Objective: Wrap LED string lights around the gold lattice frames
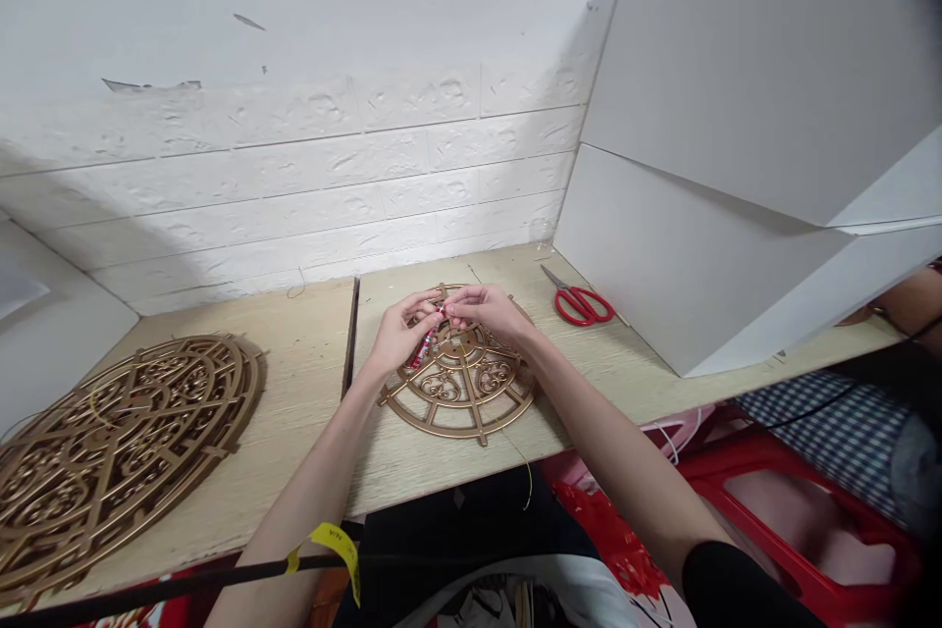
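Observation:
A round gold openwork disc [462, 383] lies flat on the wooden table [294, 402] in front of me. Both my hands meet over its far part. My left hand [401, 332] is closed in a pinch on a small red ornament [425, 345] that hangs down over the disc. My right hand [486, 310] is closed too, its fingertips pinching the top of the same red ornament. A thin yellowish thread [524, 471] trails from the disc over the table's front edge.
A stack of larger gold openwork discs [110, 451] lies at the left. Red-handled scissors [581, 302] rest at the right near a white board partition [699, 294]. Behind stands a white brick-pattern wall [294, 167]. A red plastic stool [795, 500] is lower right.

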{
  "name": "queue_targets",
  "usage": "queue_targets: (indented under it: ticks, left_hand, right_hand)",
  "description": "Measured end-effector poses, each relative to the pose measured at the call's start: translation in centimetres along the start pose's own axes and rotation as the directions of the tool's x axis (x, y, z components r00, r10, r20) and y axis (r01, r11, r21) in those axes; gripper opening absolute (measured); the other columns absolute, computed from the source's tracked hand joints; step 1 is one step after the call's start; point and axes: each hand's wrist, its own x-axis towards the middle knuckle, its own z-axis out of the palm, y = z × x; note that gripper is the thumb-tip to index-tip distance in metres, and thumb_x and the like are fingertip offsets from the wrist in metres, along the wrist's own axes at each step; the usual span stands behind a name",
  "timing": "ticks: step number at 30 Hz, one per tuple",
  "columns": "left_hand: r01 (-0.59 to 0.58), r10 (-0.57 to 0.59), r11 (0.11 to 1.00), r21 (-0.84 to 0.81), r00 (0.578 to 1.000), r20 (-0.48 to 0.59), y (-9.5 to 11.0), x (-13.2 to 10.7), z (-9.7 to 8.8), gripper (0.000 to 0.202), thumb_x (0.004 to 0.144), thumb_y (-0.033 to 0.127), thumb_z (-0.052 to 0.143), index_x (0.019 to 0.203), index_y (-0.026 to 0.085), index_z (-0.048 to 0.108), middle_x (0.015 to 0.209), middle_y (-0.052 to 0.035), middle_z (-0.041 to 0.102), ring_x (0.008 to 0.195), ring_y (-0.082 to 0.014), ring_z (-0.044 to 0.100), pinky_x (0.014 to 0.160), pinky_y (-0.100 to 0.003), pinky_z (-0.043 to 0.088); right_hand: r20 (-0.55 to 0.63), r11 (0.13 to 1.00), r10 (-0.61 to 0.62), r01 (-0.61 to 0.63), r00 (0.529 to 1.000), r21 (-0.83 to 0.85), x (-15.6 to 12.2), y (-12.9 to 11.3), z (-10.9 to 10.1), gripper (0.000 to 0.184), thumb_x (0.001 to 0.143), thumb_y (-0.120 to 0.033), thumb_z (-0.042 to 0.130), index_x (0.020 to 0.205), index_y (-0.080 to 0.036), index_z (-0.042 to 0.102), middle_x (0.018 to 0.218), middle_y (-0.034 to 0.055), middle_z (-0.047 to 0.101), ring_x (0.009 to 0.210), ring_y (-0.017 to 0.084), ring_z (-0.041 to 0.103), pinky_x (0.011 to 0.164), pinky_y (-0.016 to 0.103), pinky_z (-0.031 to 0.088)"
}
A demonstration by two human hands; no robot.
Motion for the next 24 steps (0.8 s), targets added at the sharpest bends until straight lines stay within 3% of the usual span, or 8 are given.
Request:
queue_targets:
  ticks: [14,24]
  left_hand:
    - [0.019,-0.018,0.999,-0.026,0.999,0.030,-0.66,0.06,-0.06,0.040,0.071,0.031,0.068,0.109,0.017,0.063,0.084,-0.0044,0.065,0.072,-0.0168,0.063,0.062,-0.031,0.055]
    - [0.019,-0.018,1.000,-0.021,1.000,0.022,-0.56,-0.08,0.12,0.034,0.071,0.034,0.069,0.100,0.015,0.065,0.088,-0.0073,0.068,0.073,-0.0186,0.065,0.060,-0.032,0.056]
  right_hand:
    - [0.044,0.997,-0.069,0.071,0.997,-0.041,-0.29,-0.38,0.04,0.025,0.063,-0.032,0.077,0.079,-0.014,0.070,0.067,0.0000,0.064,0.057,0.009,0.053,0.057,0.023,0.043]
    - [0.044,0.990,-0.078,0.082,0.996,-0.115,-0.31,-0.28,-0.29,0.025,0.065,-0.034,0.075,0.080,-0.013,0.069,0.065,0.0003,0.063,0.058,0.009,0.053,0.057,0.023,0.043]
